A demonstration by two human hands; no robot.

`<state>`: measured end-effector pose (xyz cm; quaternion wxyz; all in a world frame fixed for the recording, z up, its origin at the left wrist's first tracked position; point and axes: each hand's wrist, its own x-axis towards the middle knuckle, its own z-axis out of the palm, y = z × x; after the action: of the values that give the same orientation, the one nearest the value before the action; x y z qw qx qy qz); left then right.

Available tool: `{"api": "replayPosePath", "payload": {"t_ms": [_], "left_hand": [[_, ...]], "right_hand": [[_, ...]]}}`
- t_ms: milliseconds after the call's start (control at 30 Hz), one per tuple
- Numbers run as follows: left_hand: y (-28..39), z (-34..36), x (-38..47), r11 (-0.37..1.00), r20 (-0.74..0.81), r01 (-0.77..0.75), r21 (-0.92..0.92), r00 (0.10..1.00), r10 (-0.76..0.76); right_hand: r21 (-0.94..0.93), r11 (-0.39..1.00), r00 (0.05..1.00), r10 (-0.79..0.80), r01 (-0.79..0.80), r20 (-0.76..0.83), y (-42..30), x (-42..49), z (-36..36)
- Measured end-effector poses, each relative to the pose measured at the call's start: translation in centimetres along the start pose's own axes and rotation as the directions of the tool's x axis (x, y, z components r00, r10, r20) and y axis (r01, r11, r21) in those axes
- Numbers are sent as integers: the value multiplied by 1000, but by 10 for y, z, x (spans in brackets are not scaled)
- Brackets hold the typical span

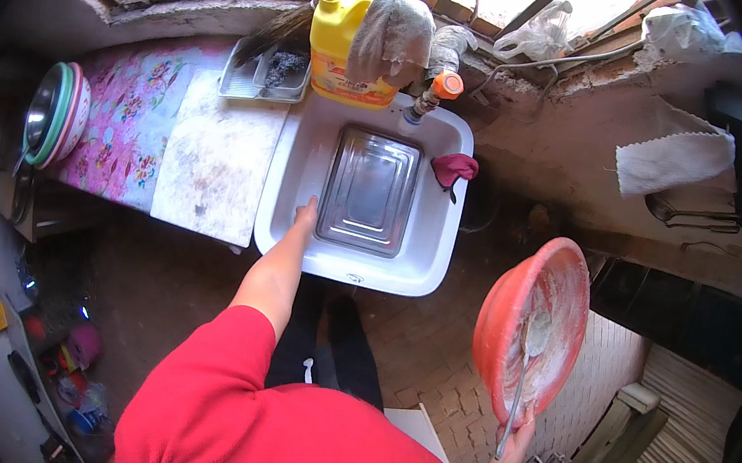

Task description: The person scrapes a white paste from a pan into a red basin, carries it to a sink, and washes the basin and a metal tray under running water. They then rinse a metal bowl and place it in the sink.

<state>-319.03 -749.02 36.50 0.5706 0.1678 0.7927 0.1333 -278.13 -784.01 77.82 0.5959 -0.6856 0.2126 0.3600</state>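
Observation:
My right hand point(516, 439) grips the rim of a red plastic basin point(495, 326), held up to the right of the sink and tilted on its side. A pale, flour-like residue coats its inside. A metal spoon point(522, 376) leans in the basin, its handle against my right hand. My left hand point(307, 211) reaches into the white sink point(432, 265), beside the left edge of a shiny rectangular tray point(368, 194). Its fingers are mostly hidden, and whether they touch the tray is unclear.
A yellow pump jug point(338, 31) with a grey cloth point(391, 37) stands behind the sink, near an orange-handled tap point(447, 85). A dark red cloth point(453, 170) hangs on the sink's right rim. Left are a white board point(216, 154) and stacked bowls point(57, 117).

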Motion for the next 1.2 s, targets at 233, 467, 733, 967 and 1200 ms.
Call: {"api": "replayPosePath", "payload": {"t_ms": [233, 467, 733, 967, 1200], "left_hand": [[-26, 18, 67, 995, 138, 74, -72, 988, -64], [-3, 24, 32, 948, 513, 205, -242, 857, -54], [36, 24, -65, 936, 89, -338, 96, 940, 330], [80, -18, -204, 841, 238, -413, -350, 829, 506], [41, -169, -322, 643, 323, -70, -763, 820, 473]], "right_hand": [[94, 994, 998, 65, -63, -17, 42, -6, -11], [76, 997, 994, 11, -3, -107, 47, -6, -7], [82, 996, 999, -30, 32, -26, 30, 1, -15], [-9, 999, 991, -30, 32, 132, 12, 25, 24], [-114, 993, 933, 79, -41, 351, -5, 50, 86]]}}
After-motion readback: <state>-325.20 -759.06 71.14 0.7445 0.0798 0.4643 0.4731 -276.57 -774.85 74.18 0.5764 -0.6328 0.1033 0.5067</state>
